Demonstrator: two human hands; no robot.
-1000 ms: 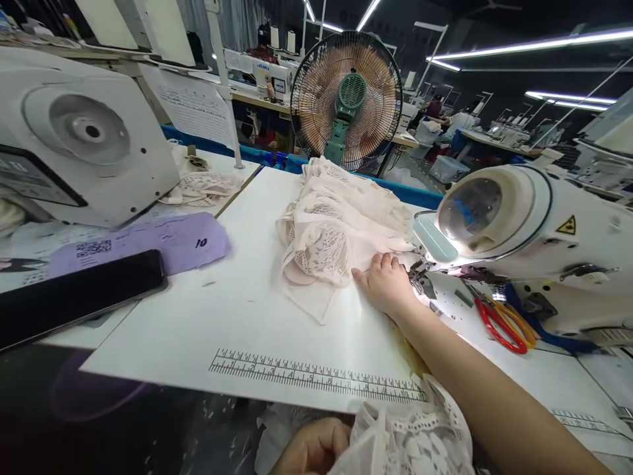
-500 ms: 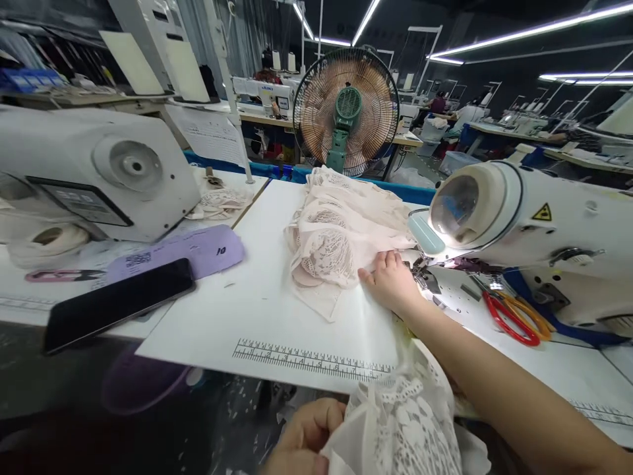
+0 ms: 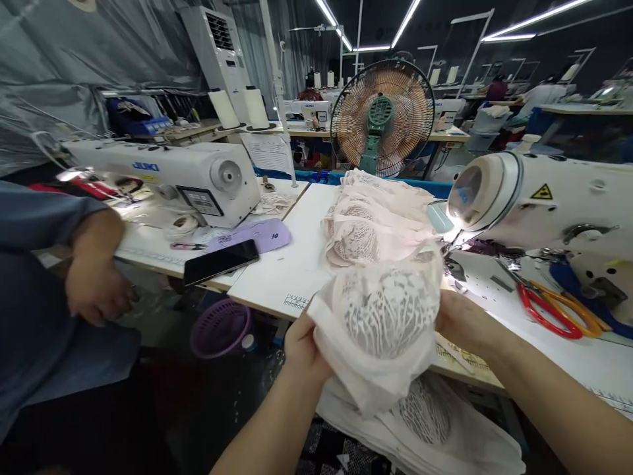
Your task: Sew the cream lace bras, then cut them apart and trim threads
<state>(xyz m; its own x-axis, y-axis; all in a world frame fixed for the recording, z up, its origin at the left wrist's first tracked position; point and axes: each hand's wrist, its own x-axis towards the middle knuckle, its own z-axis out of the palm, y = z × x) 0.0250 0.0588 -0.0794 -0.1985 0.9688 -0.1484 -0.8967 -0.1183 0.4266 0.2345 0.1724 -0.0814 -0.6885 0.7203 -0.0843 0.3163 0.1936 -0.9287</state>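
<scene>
Pale lace piece (image 3: 386, 316) sat up front, between my two hands, over the near edge of the tabletop (image 3: 271, 280). Its lace panel faced up; the cloth was folded and bunched, so I could not fix a long axis. My left hand (image 3: 304, 349) grasped its left edge, finger ends lost in the folds. My right hand (image 3: 459, 323) met the right edge, fingers behind the cloth; I could not tell how firmly it gripped. Neither hand was nearer: the piece spanned the gap between them. Below it, off the tabletop, hung more pale lace cloth (image 3: 430, 415). Just beyond, a heap of similar lace pieces (image 3: 361, 227) lay on the tabletop; whether it touched the held one, I could not see. The sewing machine (image 3: 539, 191) stood to the right, its lit needle end nearer my right hand. Scissors with red and orange handles (image 3: 546, 313) lay under its arm. Leftward: purple paper (image 3: 270, 234), black phone (image 3: 221, 260), then a co-worker's hand (image 3: 101, 290), well apart from mine. Fan (image 3: 382, 115) stood behind.
</scene>
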